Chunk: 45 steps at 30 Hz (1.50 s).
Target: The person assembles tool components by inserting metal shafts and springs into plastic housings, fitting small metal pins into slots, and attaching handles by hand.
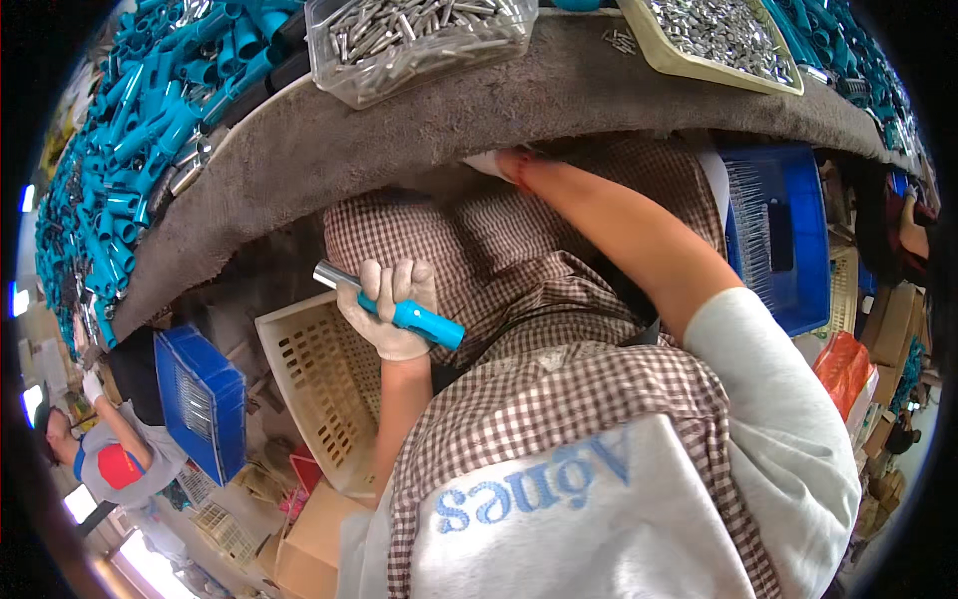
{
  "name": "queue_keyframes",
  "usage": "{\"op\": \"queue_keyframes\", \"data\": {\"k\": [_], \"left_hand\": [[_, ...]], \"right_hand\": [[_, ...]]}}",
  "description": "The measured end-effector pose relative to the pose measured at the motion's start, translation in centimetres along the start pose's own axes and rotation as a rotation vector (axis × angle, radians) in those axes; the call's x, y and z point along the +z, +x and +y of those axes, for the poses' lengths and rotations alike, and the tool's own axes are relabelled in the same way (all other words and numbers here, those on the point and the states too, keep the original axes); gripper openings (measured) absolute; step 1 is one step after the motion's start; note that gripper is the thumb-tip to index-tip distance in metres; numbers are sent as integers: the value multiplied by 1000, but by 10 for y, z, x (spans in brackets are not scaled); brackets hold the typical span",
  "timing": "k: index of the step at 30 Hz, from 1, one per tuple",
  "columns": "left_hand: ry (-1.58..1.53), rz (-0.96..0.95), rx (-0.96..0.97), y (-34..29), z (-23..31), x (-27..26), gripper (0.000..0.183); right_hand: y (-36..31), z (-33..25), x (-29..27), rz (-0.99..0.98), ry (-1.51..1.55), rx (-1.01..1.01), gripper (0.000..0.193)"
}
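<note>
The left hand (391, 309), in a pale glove, is clamped round a tube (394, 306) with a teal grip and a bare metal end pointing up-left. It is held over the checked apron (519, 270), below the table edge (329, 190) and just right of the cream basket (319, 384), whose near rim lies close beside the wrist. Open room on that side is narrow: basket to the left, lap to the right, table lip above.

The right hand (504, 163) reaches up under the grey-covered table; only its heel and a pale glove edge show, so whether the fingers are apart or together cannot be told. The forearm crosses the lap diagonally and fills most of the gap there.

On the table, a clear tub (419, 40) of metal pins overhangs close to the near edge, a beige tray (699, 60) of pins sits to the right, and teal tubes (130, 130) are heaped along the left. Blue crates stand at either side: one (205, 399) beyond the basket, one (788, 240) beside the right elbow.
</note>
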<state>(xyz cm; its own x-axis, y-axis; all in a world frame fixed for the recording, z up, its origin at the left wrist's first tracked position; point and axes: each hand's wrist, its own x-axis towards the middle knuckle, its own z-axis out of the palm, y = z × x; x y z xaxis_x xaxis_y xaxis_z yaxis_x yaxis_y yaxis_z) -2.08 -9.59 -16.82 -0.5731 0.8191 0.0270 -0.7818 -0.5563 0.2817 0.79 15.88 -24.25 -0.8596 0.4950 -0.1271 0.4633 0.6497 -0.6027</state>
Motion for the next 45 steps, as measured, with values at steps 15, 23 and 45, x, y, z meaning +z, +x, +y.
{"op": "queue_keyframes", "data": {"k": [15, 23, 45], "left_hand": [[-20, 66, -19, 10, -1, 14, 47], [30, 217, -31, 19, -10, 49, 43], [-117, -261, -33, 71, -14, 163, 41]], "right_hand": [[-114, 98, -42, -77, -331, 242, 45], [-255, 27, -141, 615, -275, 154, 12], [-21, -51, -374, 400, -584, 251, 58]]}}
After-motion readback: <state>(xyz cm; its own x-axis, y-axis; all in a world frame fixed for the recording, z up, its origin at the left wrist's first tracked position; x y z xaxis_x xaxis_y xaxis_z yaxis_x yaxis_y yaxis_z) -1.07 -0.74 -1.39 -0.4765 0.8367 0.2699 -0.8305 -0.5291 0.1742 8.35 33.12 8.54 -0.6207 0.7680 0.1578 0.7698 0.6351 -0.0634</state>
